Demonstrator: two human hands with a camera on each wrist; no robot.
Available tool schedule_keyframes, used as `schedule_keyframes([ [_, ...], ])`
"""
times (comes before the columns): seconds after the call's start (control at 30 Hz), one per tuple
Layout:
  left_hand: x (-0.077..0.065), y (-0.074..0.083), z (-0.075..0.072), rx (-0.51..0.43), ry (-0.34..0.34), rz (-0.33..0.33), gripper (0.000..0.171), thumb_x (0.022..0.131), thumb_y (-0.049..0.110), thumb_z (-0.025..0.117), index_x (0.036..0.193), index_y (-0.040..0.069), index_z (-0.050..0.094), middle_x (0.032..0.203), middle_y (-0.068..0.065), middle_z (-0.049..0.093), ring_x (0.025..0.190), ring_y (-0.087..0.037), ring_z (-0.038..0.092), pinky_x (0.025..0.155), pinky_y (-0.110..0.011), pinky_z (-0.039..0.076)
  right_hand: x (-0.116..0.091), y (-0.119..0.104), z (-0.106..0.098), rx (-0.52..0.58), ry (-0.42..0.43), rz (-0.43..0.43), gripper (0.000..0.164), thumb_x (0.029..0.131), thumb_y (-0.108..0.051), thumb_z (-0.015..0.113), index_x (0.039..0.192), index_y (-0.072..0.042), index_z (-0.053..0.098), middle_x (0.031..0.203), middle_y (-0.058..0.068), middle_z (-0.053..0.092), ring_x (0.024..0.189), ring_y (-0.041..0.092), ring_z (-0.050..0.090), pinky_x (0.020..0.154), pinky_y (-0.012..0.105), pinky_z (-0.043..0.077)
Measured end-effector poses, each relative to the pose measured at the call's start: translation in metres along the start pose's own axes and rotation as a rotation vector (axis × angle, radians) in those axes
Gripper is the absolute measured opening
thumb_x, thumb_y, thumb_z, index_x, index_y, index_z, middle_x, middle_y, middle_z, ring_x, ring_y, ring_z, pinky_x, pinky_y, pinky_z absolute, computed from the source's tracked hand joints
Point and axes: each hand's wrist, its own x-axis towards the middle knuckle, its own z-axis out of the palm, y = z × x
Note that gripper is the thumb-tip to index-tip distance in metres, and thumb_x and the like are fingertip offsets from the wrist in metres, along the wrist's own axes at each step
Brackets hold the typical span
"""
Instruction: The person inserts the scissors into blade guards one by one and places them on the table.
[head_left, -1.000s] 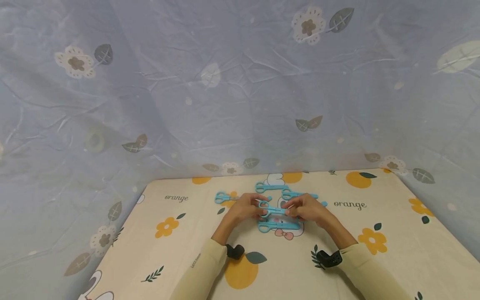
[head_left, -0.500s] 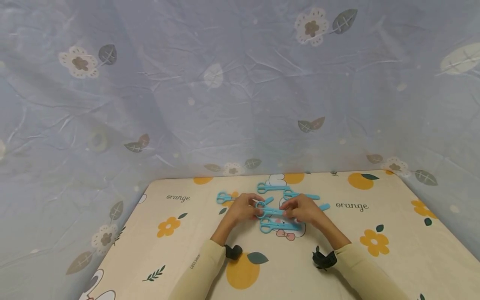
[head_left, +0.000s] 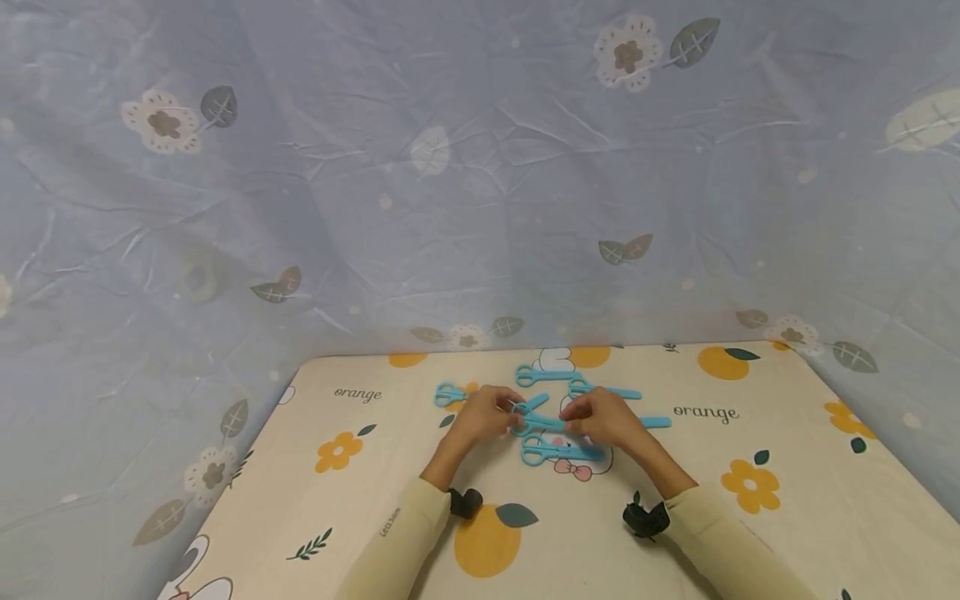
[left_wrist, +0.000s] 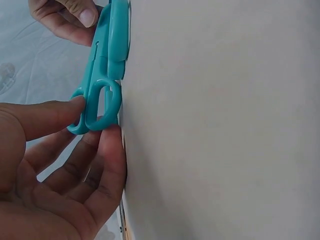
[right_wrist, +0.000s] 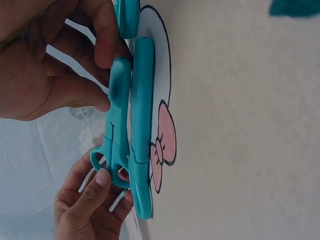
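Observation:
A pair of teal scissors is held between both hands just above the cloth. My left hand pinches its finger loops between thumb and fingers. At the other end, my right hand pinches the teal covered blade end with thumb and forefinger. Directly nearer to me, another pair of teal scissors lies flat with its blades covered. A teal strip sticks out to the right beyond my right hand; the rest is hidden. A short teal piece shows behind the held scissors.
Two more teal scissors, the far pair and the pair right of it, lie behind the hands. Another pair of scissors lies left, partly behind my left hand. The patterned tablecloth meets a grey-blue curtain at the back.
The held scissors have come down slightly and shifted a little left. The teal strip beyond my right hand has swung level and reaches farther right. Both hands keep their grip.

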Motion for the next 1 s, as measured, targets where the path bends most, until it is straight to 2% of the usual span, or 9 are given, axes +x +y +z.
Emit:
schedule_keyframes([
  [0.1, -0.0015, 0.0010, -0.0003, 0.052, -0.004, 0.004, 0.027, 0.094, 0.007, 0.077, 0.121, 0.003, 0.079, 0.104, -0.015, 0.079, 0.066, -0.013, 0.067, 0.059, -0.023, 0.054, -0.0016, -0.0007, 0.0005, -0.026, 0.006, 0.001, 0.012, 0.097, -0.009, 0.078, 0.106, -0.009, 0.084, 0.103, 0.005, 0.083, 0.094, 0.019, 0.073, 0.084, 0.042, 0.063],
  [0.23, -0.0035, 0.0007, 0.0000, 0.106, -0.005, 0.010, 0.025, 0.096, 0.011, 0.078, 0.119, 0.003, 0.080, 0.105, -0.013, 0.080, 0.070, -0.012, 0.069, 0.062, -0.024, 0.055, -0.0036, -0.0003, 0.0012, -0.041, 0.002, -0.023, 0.011, 0.096, -0.009, 0.078, 0.105, -0.009, 0.085, 0.101, 0.004, 0.083, 0.095, 0.019, 0.073, 0.086, 0.046, 0.062],
  [0.37, -0.0047, 0.0000, -0.0003, 0.141, -0.010, 0.018, 0.023, 0.096, 0.016, 0.080, 0.115, 0.004, 0.082, 0.109, -0.012, 0.082, 0.089, -0.020, 0.075, 0.076, -0.032, 0.061, -0.0048, 0.0008, 0.0016, -0.055, -0.001, -0.047, 0.010, 0.096, -0.010, 0.079, 0.104, -0.010, 0.085, 0.098, 0.002, 0.082, 0.091, 0.018, 0.073, 0.082, 0.043, 0.061],
  [0.5, -0.0055, 0.0021, -0.0015, 0.154, -0.031, -0.006, 0.024, 0.096, 0.021, 0.082, 0.112, 0.003, 0.083, 0.114, -0.014, 0.082, 0.104, -0.028, 0.075, 0.088, -0.042, 0.063, -0.0066, -0.0013, 0.0002, -0.061, -0.017, -0.048, 0.011, 0.095, -0.009, 0.079, 0.104, -0.009, 0.085, 0.098, 0.002, 0.082, 0.093, 0.018, 0.073, 0.083, 0.044, 0.062],
  [0.63, -0.0064, 0.0049, -0.0026, 0.183, -0.054, -0.018, 0.026, 0.095, 0.025, 0.082, 0.110, 0.004, 0.084, 0.117, -0.014, 0.081, 0.104, -0.026, 0.074, 0.088, -0.041, 0.063, -0.0076, -0.0032, -0.0019, -0.060, -0.037, -0.055, 0.010, 0.095, -0.007, 0.079, 0.103, -0.009, 0.085, 0.098, 0.002, 0.082, 0.093, 0.018, 0.072, 0.083, 0.044, 0.062],
  [0.83, -0.0072, 0.0063, -0.0036, 0.218, -0.072, -0.003, 0.023, 0.096, 0.026, 0.082, 0.107, 0.007, 0.085, 0.113, -0.010, 0.083, 0.097, -0.020, 0.072, 0.081, -0.034, 0.060, -0.0079, -0.0022, -0.0026, -0.059, -0.047, -0.065, 0.010, 0.096, -0.008, 0.078, 0.103, -0.009, 0.085, 0.099, 0.002, 0.083, 0.095, 0.020, 0.073, 0.084, 0.045, 0.062],
  [1.0, -0.0079, 0.0071, -0.0040, 0.223, -0.072, 0.015, 0.020, 0.097, 0.025, 0.081, 0.107, 0.008, 0.085, 0.110, -0.008, 0.083, 0.095, -0.018, 0.071, 0.080, -0.032, 0.059, -0.0078, -0.0016, -0.0028, -0.057, -0.039, -0.075, 0.011, 0.096, -0.008, 0.078, 0.104, -0.008, 0.085, 0.099, 0.003, 0.083, 0.095, 0.020, 0.073, 0.083, 0.043, 0.062],
])
